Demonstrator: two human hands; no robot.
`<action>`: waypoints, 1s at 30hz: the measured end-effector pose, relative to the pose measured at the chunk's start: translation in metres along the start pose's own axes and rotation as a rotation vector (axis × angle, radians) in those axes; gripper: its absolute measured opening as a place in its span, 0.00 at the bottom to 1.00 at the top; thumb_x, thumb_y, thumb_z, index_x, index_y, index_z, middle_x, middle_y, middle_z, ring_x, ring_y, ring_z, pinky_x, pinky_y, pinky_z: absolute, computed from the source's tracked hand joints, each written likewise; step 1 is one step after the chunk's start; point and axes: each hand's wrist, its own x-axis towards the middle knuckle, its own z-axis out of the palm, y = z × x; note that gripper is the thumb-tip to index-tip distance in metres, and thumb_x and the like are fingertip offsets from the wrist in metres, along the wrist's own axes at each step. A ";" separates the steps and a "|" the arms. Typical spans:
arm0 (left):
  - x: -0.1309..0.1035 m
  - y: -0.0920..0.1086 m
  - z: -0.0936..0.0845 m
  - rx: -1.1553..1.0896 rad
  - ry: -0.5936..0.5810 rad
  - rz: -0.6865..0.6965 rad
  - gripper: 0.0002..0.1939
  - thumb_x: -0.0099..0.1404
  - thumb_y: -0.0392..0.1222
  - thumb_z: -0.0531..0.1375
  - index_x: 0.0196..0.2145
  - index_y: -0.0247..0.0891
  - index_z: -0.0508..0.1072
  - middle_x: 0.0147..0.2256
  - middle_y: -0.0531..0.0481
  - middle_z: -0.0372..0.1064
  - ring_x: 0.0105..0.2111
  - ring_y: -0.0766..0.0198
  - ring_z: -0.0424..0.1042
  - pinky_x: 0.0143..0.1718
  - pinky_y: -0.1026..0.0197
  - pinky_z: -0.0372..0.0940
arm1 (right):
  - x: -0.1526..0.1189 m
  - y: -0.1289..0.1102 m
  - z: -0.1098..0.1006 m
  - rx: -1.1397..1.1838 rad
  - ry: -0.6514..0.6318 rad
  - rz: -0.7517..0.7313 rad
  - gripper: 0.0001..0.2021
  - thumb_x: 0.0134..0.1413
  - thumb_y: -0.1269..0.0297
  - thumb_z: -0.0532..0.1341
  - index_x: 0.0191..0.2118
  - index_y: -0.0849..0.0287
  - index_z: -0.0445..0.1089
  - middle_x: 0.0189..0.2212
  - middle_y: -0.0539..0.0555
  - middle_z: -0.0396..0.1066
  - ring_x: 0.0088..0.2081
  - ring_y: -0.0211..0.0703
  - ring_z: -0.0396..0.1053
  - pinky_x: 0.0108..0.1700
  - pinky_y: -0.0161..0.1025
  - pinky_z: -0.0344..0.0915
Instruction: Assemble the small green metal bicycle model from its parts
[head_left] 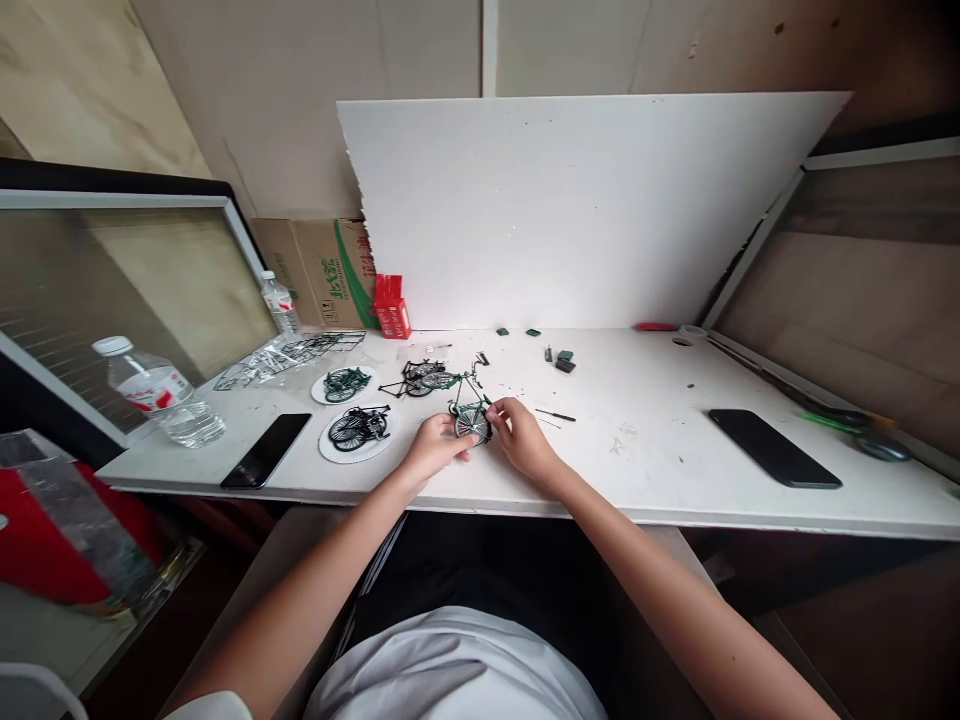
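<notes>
A small green model bicycle (471, 422) is held between my hands above the white table, its handlebar end pointing away from me. My left hand (437, 447) grips the near wheel from the left, with the thumb across its lower part. My right hand (519, 436) pinches at the right side of the same wheel; any small part between those fingertips is too tiny to make out. Just beyond and to the left lie black bicycle parts (416, 380). A thin dark screwdriver (556, 415) rests to the right of my right hand.
Two white plates hold bicycle parts, green (346, 384) and black (357, 430). Bottles (161, 395), a phone (266, 452) and plastic frames (292, 358) are left. Small green pieces (565, 357), a black slab (772, 447) and pliers (885, 445) are right. A white board (585, 210) stands behind.
</notes>
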 end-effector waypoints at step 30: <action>0.005 -0.012 -0.023 -0.255 -0.183 0.138 0.29 0.60 0.59 0.74 0.50 0.36 0.77 0.45 0.41 0.81 0.36 0.58 0.82 0.31 0.63 0.65 | -0.006 -0.006 0.018 0.072 0.194 -0.209 0.10 0.77 0.56 0.52 0.45 0.53 0.65 0.42 0.57 0.69 0.44 0.50 0.67 0.49 0.50 0.66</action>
